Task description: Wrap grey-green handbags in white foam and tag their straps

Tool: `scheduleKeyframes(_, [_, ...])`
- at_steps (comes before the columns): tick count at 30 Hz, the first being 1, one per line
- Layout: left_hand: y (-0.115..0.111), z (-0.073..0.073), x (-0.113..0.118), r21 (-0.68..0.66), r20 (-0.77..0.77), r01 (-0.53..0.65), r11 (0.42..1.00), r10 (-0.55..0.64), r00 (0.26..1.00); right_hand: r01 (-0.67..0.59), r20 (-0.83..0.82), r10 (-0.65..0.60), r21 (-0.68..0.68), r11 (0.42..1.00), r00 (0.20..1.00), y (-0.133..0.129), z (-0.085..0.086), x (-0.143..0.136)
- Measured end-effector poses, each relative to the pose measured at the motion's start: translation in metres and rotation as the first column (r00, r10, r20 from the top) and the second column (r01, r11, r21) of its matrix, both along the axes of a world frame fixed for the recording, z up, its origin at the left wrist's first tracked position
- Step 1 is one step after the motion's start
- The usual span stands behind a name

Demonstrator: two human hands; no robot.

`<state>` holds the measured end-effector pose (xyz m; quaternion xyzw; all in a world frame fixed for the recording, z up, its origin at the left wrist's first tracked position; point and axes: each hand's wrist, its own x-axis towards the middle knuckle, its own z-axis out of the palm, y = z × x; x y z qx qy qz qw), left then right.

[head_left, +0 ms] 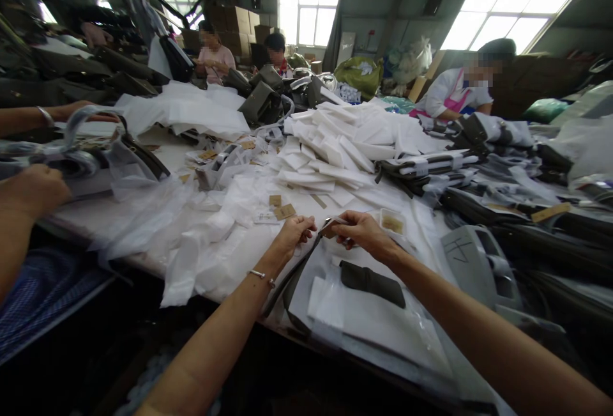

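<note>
In front of me lies a dark handbag (302,275) with white wrapping sheet (368,317) over its body. A dark flap-like piece (372,283) shows on top of the sheet. At the bag's far end, my right hand (357,232) pinches a small brown tag (329,228) between thumb and fingers. Just left of it, my left hand (297,234) is closed in a pinch; whatever its fingertips hold is too small to make out. Beyond my left hand rest a few loose brown tags (285,212). Right of my right hand stands a small clear tray (393,223) with yellowish contents.
White foam sheets (340,141) are heaped mid-table. Plastic wrap (205,224) spreads to the left. Wrapped dark bags (507,218) are stacked at right, near a grey plastic container (474,256). A co-worker's hands (36,191) handle a bag at far left; other people sit across.
</note>
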<state>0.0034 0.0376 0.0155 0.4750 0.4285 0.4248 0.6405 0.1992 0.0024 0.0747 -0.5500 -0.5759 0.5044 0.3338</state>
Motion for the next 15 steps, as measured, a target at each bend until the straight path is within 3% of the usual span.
scheduleKeyframes(3, [0.007, -0.001, 0.0, -0.016, 0.018, -0.034, 0.999, 0.034, 0.999, -0.086, -0.151, 0.079, -0.042, 0.995, 0.985, 0.005, -0.007, -0.017])
scheduleKeyframes(9, [0.009, 0.008, -0.006, 0.041, -0.024, -0.086, 0.995, 0.087, 0.996, -0.116, -0.024, 0.114, -0.119, 0.986, 0.993, 0.028, -0.016, -0.04])
scheduleKeyframes(12, [0.0, 0.017, -0.005, 0.138, -0.065, -0.134, 0.981, 0.144, 0.987, -0.128, 0.034, 0.137, -0.195, 0.972, 0.99, 0.04, -0.017, -0.044])
scheduleKeyframes(15, [-0.013, 0.027, -0.003, 0.316, -0.141, -0.122, 0.941, 0.173, 0.975, -0.081, 0.03, 0.091, -0.253, 0.964, 0.995, 0.044, -0.016, -0.046])
